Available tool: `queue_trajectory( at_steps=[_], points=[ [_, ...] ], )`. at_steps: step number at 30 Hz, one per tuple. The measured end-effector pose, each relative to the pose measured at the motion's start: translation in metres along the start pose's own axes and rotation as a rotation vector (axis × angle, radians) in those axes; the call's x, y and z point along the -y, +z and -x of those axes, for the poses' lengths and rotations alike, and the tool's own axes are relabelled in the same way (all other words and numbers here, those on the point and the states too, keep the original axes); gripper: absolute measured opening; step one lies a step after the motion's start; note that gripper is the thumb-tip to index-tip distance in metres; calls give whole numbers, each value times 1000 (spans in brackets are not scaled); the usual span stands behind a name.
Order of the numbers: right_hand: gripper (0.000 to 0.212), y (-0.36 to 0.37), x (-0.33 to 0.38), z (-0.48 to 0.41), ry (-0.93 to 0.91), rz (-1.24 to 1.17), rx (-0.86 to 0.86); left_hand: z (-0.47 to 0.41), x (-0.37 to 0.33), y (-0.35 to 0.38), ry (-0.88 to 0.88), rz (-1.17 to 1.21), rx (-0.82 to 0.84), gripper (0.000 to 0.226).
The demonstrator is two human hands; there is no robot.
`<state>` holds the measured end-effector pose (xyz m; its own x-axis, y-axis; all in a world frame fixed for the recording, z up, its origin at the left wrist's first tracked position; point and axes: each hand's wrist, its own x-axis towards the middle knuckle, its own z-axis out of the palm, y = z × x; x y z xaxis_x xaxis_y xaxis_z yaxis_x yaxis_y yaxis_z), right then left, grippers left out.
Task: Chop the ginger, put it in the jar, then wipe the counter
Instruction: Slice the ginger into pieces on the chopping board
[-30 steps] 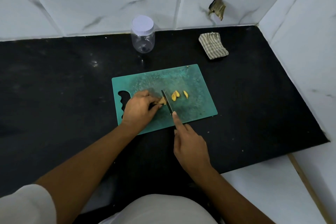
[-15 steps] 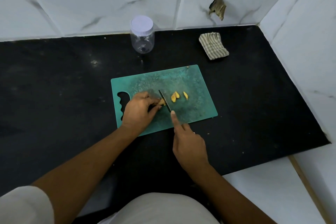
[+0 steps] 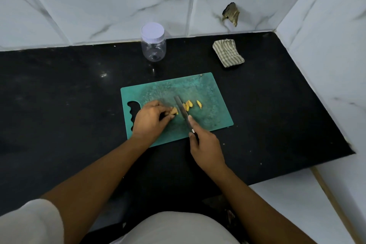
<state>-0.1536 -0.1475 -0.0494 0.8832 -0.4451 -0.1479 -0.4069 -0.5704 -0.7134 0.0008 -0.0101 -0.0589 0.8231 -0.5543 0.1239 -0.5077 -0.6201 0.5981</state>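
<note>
A teal cutting board [image 3: 210, 101] lies on the black counter [image 3: 59, 105]. My left hand [image 3: 150, 121] pinches a small ginger piece [image 3: 174, 111] against the board. My right hand [image 3: 206, 146] grips a knife [image 3: 182, 110] by the handle, index finger stretched along the blade's back. The blade stands just right of the held piece. Several yellow ginger slices [image 3: 189, 104] lie to the right of the blade. A clear plastic jar [image 3: 153, 42] with a white lid on it stands at the back by the wall. A striped folded cloth [image 3: 227, 52] lies at the back right.
White marble-look tiled walls close off the back and the right side; a broken hole [image 3: 230, 14] shows in the back wall. The counter's front edge ends at the right above a white floor [image 3: 297, 204]. Bare counter stretches left of the board.
The knife blade has shifted slightly right, away from the held piece, and sits between it and the slices. My right hand has drawn back a little. My left hand keeps its hold.
</note>
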Motion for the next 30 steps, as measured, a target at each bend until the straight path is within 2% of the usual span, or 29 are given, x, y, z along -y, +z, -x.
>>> queue_trajectory(
  at_steps=[5,12,23,30],
  points=[
    [55,-10,5,2,17,-53,-2,-2,0,-1,-21,21,4,35],
    [60,-18,13,16,-108,165,18,0,2,-2,18,1,-3,31],
    [63,-16,17,23,-94,310,76,0,2,-2,14,1,-6,29],
    [70,-8,24,25,-49,497,90,1,4,-1,17,-2,-2,30]
  ],
)
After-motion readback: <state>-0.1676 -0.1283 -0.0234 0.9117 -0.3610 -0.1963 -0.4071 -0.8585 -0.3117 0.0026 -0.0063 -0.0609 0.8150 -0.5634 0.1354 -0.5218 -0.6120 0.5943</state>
